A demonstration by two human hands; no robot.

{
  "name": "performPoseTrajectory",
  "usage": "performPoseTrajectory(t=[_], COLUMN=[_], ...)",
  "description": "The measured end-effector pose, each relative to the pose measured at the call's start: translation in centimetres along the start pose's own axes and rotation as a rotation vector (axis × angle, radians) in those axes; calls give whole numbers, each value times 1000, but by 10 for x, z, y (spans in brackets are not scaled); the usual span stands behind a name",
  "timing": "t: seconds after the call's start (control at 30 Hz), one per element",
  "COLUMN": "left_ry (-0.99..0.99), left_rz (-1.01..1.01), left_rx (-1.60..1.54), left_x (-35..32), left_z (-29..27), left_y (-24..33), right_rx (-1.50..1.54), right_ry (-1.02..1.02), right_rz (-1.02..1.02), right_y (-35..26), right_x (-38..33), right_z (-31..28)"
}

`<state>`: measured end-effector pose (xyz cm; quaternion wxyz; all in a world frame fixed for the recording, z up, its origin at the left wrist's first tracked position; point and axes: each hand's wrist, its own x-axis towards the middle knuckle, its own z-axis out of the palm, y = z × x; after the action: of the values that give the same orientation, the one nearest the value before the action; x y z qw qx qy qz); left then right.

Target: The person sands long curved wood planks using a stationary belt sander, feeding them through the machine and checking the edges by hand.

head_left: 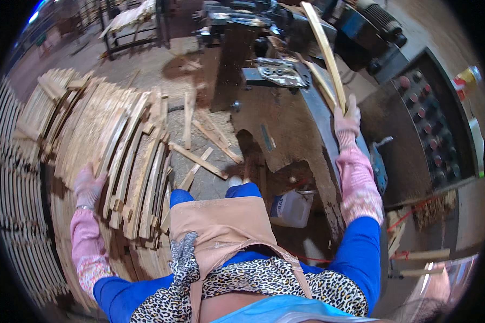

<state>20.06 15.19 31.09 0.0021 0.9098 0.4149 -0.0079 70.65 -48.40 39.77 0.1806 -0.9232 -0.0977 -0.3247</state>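
My right hand (348, 119), in a pale glove, is closed round the near end of a long wooden strip (327, 54). The strip points away from me over the machine's metal bed (319, 110), its far end raised. Beside it, another wooden strip (319, 79) lies along the bed. To my left, my left hand (89, 186), also gloved, rests at the near edge of a big stack of wooden strips (91, 129). Its fingers are apart, and no strip shows in its grasp.
A control panel with several round buttons (431, 126) stands at the right. Loose strips (199, 164) litter the floor ahead of my knees. A white plastic jug (293, 209) sits under the machine. More slats (19, 215) are piled at the far left. A motor (380, 19) is at the back right.
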Motion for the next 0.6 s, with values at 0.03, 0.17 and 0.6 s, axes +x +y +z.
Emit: performPoseTrajectory(t=[0.03,0.17,0.6], left_ry=[39,42,-119], left_rz=[-4,8,34], left_rx=[9,-45,-47], left_x=[-3,11,16], left_z=[4,-9,-27], left_y=[-5,19,5], right_rx=[-116,-60,164], right_ry=[-33,153,-387], right_rz=[71,62,250], right_y=[-28,-13,74], right_x=[17,45,-181], right_z=[17,41,-183])
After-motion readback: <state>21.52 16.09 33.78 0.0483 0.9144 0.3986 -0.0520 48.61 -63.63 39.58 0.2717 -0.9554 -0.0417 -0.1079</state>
